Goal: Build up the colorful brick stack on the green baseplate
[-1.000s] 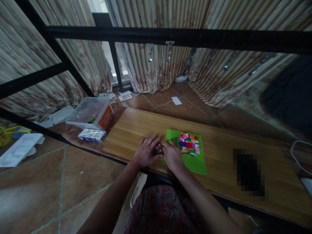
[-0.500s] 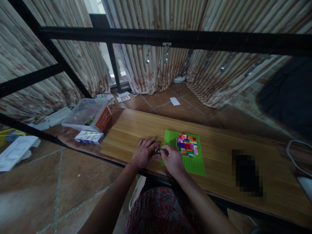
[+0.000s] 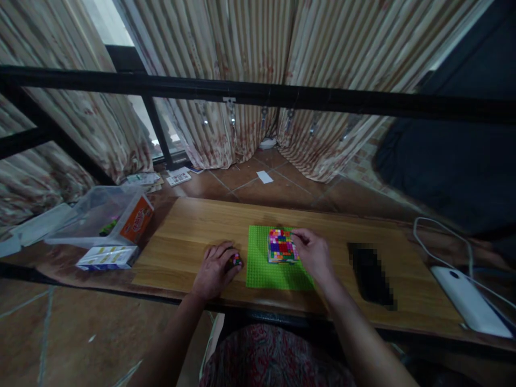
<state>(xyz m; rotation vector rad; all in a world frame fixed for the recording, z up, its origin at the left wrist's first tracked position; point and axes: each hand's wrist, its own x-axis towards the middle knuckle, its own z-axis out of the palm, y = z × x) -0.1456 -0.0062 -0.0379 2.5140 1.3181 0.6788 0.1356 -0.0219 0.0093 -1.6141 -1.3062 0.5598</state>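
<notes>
My left hand rests on the wooden tabletop, its fingers curled around a few small coloured building bricks. On the green baseplate stands a low block of many-coloured bricks, stacked in layers. My right hand is at the block's far right corner with thumb and forefinger pinched together. A small dark building brick seems to be between those fingertips, mostly covered by them. The right wrist hides the near right corner of the baseplate.
A clear plastic box with an orange label and a white-and-purple carton sit left of the tabletop. A blurred black object lies on the right, near a white device with a cable. A black rail crosses beyond.
My right hand has left the bricks by my left hand and moved right, over to the stacked block. The left hand stays around its bricks. The view has shifted to the right.
</notes>
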